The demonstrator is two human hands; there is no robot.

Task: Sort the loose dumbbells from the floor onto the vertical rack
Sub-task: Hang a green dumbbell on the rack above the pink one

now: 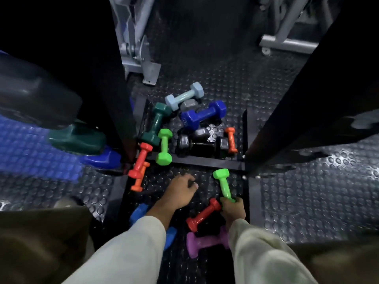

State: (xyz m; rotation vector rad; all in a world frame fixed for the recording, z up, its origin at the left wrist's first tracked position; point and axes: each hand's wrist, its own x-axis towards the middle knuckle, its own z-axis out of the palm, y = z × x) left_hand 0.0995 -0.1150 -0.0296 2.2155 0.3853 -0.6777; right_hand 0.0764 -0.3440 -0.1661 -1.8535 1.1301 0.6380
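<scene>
Step in hand: lifting one bright green hexagonal vinyl dumbbell (224, 185) off the black studded rubber floor (307, 201), judged from its raised far end.
Right hand (232, 210): its grip is clamped round the near end of that green dumbbell, fingers curled over the handle; the far head points toward the black steel base bar of the rack (205, 161).
Left hand (181, 188): just short of the base bar, knuckles up, fingers curled down toward the floor; whether they hold anything I cannot tell.
Where the rest lie: a red vinyl dumbbell (202, 215) touches the right hand on the near side of the bar, with a purple vinyl dumbbell (207, 241) nearer still. Beyond the bar sit a second green dumbbell (164, 146), a black iron dumbbell (202, 146), a dark blue dumbbell (203, 115) and others.
Doing it well: shift the hold to mid-handle before lifting, so the far head does not swing.
Risk: the red dumbbell may roll when its neighbour leaves.
Placement: pair it with the second green one, likely on one tier between the black rack uprights (287, 124).
</scene>
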